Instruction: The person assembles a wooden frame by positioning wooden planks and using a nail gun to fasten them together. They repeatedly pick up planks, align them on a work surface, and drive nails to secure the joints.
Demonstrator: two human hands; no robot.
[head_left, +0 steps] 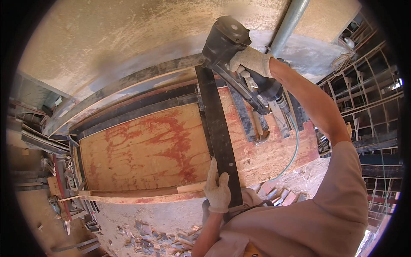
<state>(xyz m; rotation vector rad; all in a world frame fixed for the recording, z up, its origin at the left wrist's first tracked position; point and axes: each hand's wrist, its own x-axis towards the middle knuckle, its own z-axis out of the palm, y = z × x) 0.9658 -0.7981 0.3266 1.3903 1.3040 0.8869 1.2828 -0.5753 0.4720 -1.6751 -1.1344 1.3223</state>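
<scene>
In my right hand (pixel 252 62), which wears a pale work glove, is a black nail gun (pixel 227 36); my fingers wrap round its grip. Its nose end is at the far end of a long dark wooden board (pixel 217 132). That board lies crosswise over a wooden formwork panel (pixel 145 150) with red stains. My left hand (pixel 217 192), also gloved, holds the board's near end by its left edge, thumb on top and a finger stretched along the side. A thin pale-green air hose (pixel 296 145) runs from the gun's handle and curves down over the panel.
Short dark boards (pixel 242 113) lie on the panel's right part. Many wood offcuts (pixel 158 240) litter the floor near me. A grey pipe (pixel 290 25) stands by the wall behind. Timber framing (pixel 364 94) rises at the right; stacked lumber (pixel 45 145) is at the left.
</scene>
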